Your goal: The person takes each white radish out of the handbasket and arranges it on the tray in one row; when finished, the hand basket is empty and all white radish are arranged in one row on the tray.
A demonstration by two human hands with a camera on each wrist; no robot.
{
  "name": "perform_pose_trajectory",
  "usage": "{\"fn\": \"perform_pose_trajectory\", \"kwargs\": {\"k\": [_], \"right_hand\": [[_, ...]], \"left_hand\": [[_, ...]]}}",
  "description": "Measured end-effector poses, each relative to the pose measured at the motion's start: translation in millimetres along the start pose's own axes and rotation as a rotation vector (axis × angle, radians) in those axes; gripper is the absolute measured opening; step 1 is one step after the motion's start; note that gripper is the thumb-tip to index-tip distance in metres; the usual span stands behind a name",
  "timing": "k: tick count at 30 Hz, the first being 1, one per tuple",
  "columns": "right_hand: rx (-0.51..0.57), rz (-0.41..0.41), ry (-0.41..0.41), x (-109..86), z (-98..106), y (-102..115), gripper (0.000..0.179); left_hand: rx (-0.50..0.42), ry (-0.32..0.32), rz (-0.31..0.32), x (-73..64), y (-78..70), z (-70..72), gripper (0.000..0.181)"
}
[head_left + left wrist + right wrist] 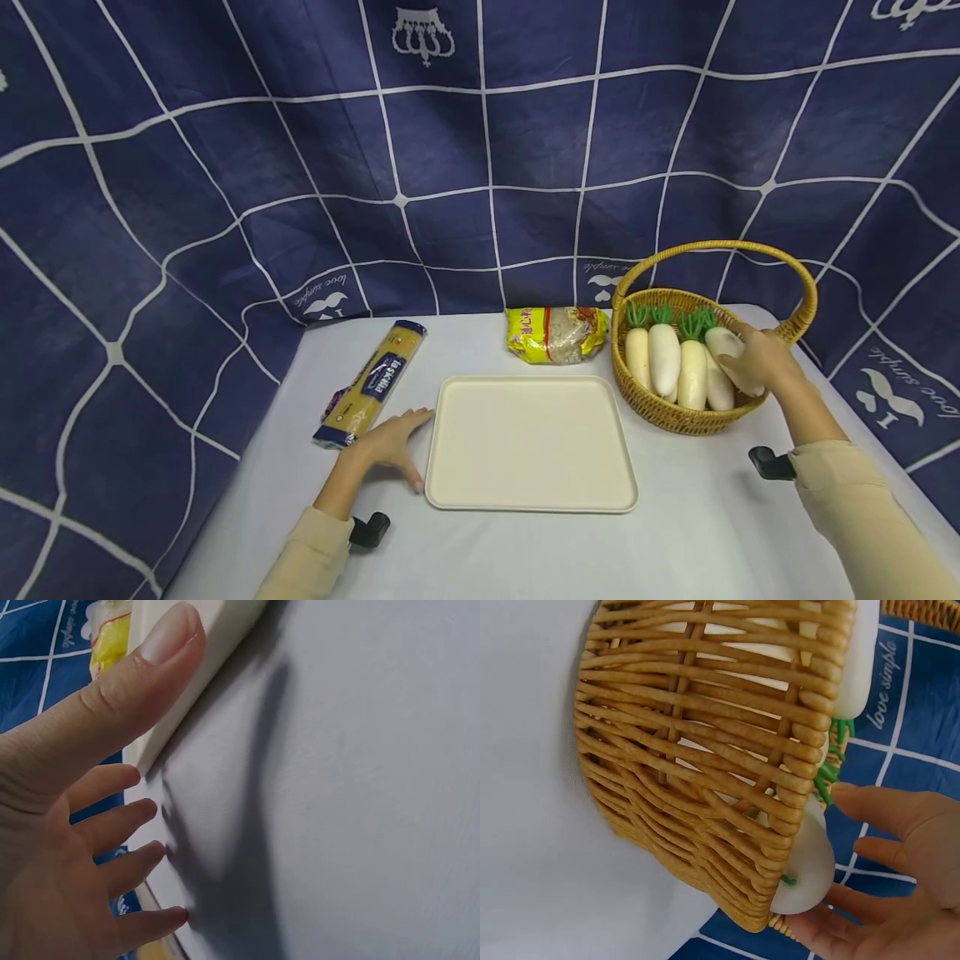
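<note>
My right hand (761, 362) is at the right side of a wicker basket (678, 421). Thumb and fingers lie around the rightmost white radish (731, 354); in the right wrist view the fingertips (806, 922) touch its rounded end (810, 870). Several more white radishes (663, 358) with green tops lie beside it in the basket. My left hand (386, 442) holds nothing, its fingers spread at the left edge of a cream rectangular tray (532, 442). Whether those fingertips touch the rim I cannot tell.
A pack of spaghetti (375, 383) lies left of the tray, with something purple (333, 404) partly under it. Behind the tray is a yellow-and-clear food bag (557, 335). The basket's tall handle (712, 245) arches over it. A blue checked curtain (450, 150) hangs behind the white table (525, 554).
</note>
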State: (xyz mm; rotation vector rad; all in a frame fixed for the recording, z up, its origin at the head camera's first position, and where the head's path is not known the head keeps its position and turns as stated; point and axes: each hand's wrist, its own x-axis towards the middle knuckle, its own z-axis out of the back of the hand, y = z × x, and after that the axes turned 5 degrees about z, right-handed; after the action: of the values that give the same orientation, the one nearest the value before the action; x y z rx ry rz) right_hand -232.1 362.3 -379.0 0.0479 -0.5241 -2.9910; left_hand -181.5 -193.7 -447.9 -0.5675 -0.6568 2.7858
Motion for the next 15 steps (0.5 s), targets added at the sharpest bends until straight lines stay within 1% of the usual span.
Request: {"fn": "perform_pose_trajectory", "kwargs": {"k": [3, 7, 15], "right_hand": [[-0.002, -0.019, 0.045, 5.6, 0.3, 0.1, 0.065], [-0.013, -0.043, 0.064, 10.8, -0.6, 2.0, 0.064], [-0.016, -0.084, 0.111, 15.6, -5.3, 2.9, 0.061]], "left_hand": [[0.003, -0.007, -0.005, 0.5, 1.2, -2.9, 0.119], [-0.006, -0.023, -0.006, 1.5, 1.7, -4.7, 0.117], [-0.008, -0.036, -0.015, 0.9, 0.6, -6.3, 0.115]]}}
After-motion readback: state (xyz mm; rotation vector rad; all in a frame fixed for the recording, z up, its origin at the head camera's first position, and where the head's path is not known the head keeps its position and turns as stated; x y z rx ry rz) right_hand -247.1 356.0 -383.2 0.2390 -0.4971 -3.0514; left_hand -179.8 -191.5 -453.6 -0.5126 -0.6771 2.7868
